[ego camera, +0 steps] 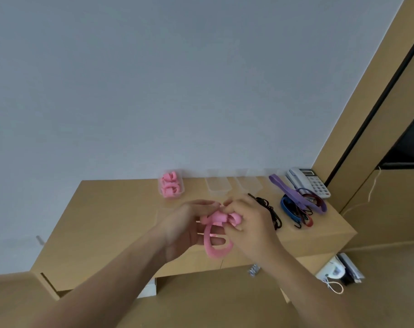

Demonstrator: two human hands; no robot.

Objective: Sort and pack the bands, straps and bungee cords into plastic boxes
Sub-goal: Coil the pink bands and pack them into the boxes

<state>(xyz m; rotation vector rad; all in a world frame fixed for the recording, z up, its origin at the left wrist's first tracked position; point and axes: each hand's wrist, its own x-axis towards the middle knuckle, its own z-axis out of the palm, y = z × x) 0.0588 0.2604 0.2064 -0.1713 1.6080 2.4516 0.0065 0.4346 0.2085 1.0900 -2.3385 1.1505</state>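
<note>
Both hands hold a pink band (215, 247) above the front of the wooden table (111, 218). My left hand (189, 226) grips its bunched upper part from the left, and my right hand (250, 223) pinches the folds from the right. A loop of the band hangs below the hands. At the back stands a plastic box (171, 187) with rolled pink bands in it. Two clear boxes (218, 185) (248, 183) stand to its right, apparently with nothing in them. A black cord (272, 213) lies behind my right hand. A pile of blue, purple and red straps (300, 204) lies at the right.
A white desk phone (307, 181) sits in the table's back right corner against a wooden panel. A grey wall runs behind the table. On the floor at the right lie a white device with a cable (333, 273) and a small shiny object (253, 271).
</note>
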